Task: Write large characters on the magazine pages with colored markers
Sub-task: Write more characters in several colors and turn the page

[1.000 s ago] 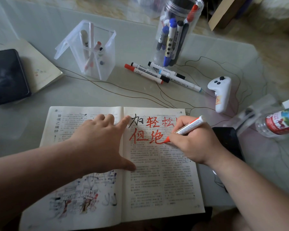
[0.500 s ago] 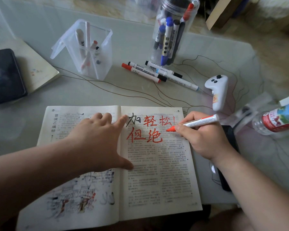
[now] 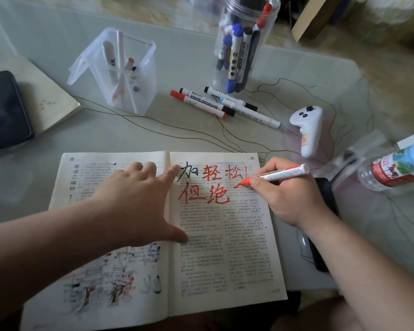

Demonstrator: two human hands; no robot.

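The open magazine (image 3: 225, 247) lay near on the table (image 3: 189, 51). The left hand (image 3: 139, 204) pressed it flat, fingers spread. The right hand (image 3: 289, 194) pinched the red marker (image 3: 276, 175), tip on the right page.

Home setting: glass-topped table (image 3: 184, 56), white handheld controller (image 3: 307, 130), water bottle (image 3: 397, 168).

Bare left hand (image 3: 139, 204), bare right hand (image 3: 288, 195), bare forearms (image 3: 46, 254)
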